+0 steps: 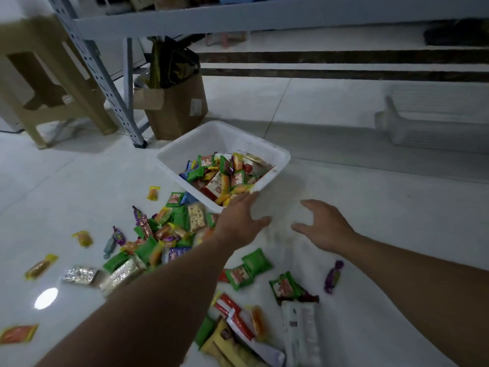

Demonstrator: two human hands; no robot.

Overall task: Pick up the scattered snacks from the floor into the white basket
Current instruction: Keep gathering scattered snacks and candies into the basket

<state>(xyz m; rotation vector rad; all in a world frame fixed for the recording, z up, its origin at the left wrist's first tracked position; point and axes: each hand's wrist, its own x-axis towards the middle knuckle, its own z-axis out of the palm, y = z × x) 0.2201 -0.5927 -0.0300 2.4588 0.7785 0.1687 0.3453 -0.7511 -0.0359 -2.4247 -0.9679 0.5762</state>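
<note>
The white basket (pixel 185 152) stands tilted on the pale floor, its near corner low, and holds several wrapped snacks. My left hand (pixel 239 217) reaches to that near corner, fingertips at the rim, holding nothing. My right hand (pixel 324 225) hovers over bare floor to the right of the basket, fingers spread and empty. A pile of snack packets (pixel 158 234) in green, orange, purple and silver lies on the floor left of my left forearm. More packets (pixel 254 268) lie between my arms, and a purple candy (pixel 334 276) lies under my right forearm.
A cardboard box (pixel 180 107) with dark bags stands behind the basket, beside a grey metal shelf leg (pixel 111 83). A beige plastic stool (pixel 47 83) is at the left. Another white basket (pixel 434 120) lies on its side at the right. Single packets dot the floor at far left.
</note>
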